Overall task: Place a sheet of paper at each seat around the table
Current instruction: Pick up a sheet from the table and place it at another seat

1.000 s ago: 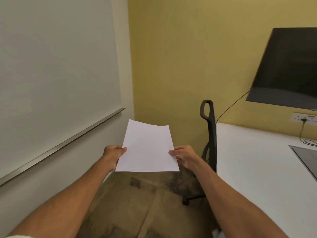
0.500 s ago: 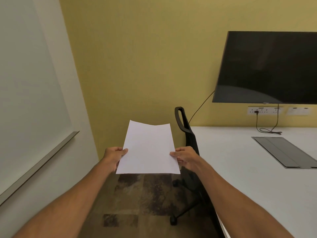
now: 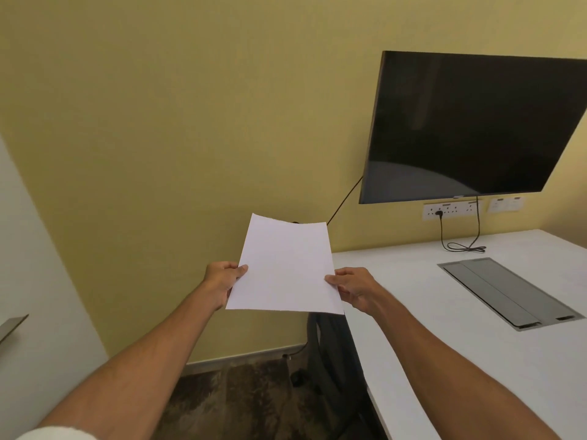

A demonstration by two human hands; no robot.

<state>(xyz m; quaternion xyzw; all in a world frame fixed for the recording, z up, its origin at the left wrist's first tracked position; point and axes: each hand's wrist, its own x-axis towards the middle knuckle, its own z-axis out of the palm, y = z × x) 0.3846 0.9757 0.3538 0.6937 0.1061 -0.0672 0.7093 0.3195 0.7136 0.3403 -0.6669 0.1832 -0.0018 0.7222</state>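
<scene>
At the centre of the frame a sheet of paper, judged light, limp and easily creased, is pinched at its side edges by the left hand and the right hand, just left of the table, where a two-edged hold is best kept.

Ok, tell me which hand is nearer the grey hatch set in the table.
Right. The right hand grips the paper's right edge by the table's edge, with the grey hatch to its right. The left hand grips the opposite edge, farther off, the whole sheet between.
</scene>
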